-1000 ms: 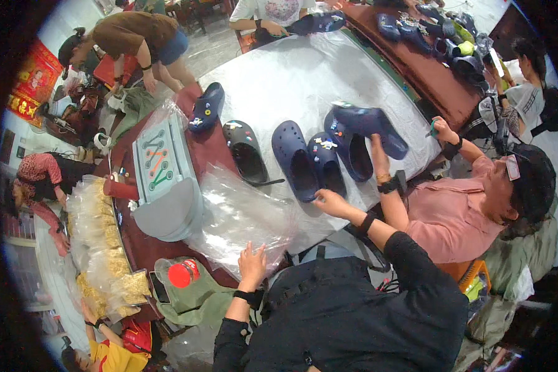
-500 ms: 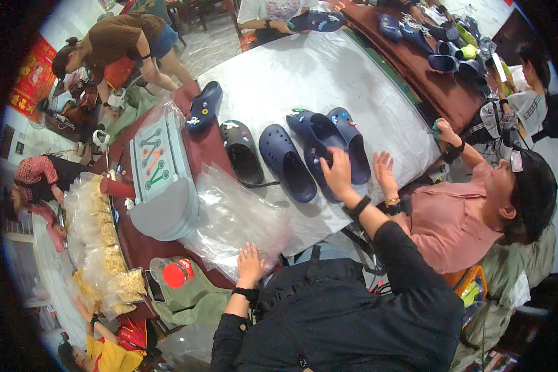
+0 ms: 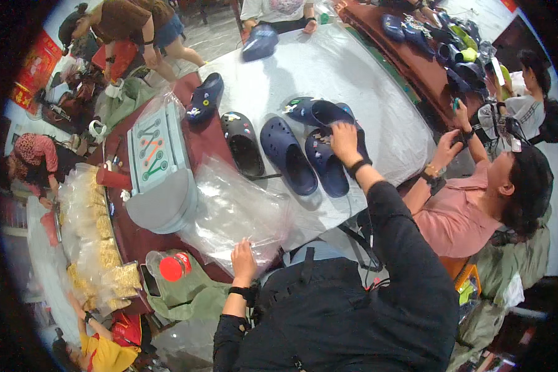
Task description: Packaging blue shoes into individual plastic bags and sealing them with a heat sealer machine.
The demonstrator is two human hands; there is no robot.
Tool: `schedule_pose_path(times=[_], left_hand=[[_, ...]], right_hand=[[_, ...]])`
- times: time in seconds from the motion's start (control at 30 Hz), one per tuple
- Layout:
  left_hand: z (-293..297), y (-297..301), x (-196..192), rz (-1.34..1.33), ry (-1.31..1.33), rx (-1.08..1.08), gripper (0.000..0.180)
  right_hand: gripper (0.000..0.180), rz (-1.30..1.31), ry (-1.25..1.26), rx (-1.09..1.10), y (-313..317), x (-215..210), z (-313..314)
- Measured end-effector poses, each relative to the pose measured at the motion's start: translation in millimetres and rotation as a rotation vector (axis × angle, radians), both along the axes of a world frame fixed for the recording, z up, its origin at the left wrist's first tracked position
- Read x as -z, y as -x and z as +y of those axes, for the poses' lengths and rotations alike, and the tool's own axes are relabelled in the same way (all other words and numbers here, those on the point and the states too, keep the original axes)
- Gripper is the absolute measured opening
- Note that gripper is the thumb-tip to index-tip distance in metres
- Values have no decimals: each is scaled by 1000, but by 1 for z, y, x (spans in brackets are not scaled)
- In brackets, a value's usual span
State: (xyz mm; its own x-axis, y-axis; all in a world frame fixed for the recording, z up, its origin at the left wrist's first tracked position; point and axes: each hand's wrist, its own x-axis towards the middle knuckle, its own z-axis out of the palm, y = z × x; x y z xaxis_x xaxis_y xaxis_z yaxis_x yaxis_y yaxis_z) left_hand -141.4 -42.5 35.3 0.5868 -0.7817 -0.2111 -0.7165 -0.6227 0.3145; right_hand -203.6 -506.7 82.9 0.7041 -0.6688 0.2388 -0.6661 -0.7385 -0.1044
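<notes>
My right hand reaches over a navy clog with small charms, its fingers curled down on the clog's upper. Part of that clog is hidden under the hand. Behind it lies another charm-covered navy clog, overlapping a further clog at the right. A plain navy clog sits just left of these, and a darker clog with charms lies beyond it. My left hand rests at the near edge of clear plastic bags, its fingers stretched out and held close together.
At the left are a grey-blue case, a red-lidded jar and bags of yellowish pieces. A navy clog stands by the white-covered table's left edge. Co-workers sit at the right and far side; another table holds more clogs.
My right hand has come down onto the charm-covered clog. My left fingers have drawn closer together. The clogs by my right hand have shifted, and the co-worker at the right has pulled a hand back.
</notes>
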Motion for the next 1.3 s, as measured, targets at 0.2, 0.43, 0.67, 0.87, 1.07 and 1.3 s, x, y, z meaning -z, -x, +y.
schedule_pose_path(times=[0.2, 0.43, 0.67, 0.87, 1.07, 1.3], left_hand=[[-6, 6, -4, -12, 63, -135, 61], [-32, 0, -11, 18, -206, -126, 58], [-18, 0, 28, -130, -185, -48, 48], [-21, 2, 21, -100, -200, -84, 48], [-21, 11, 13, -43, -195, -132, 53], [-20, 15, 14, 11, -259, -137, 56]], right_hand=[[59, -89, -203, 278, 40, 25, 79], [52, -155, -713, 132, 51, 61, 78], [40, -481, -368, 69, 12, 26, 50], [45, -29, -463, -107, -60, -7, 76], [33, -57, -539, -20, -87, 25, 92], [40, -47, -505, -157, -78, 24, 75]])
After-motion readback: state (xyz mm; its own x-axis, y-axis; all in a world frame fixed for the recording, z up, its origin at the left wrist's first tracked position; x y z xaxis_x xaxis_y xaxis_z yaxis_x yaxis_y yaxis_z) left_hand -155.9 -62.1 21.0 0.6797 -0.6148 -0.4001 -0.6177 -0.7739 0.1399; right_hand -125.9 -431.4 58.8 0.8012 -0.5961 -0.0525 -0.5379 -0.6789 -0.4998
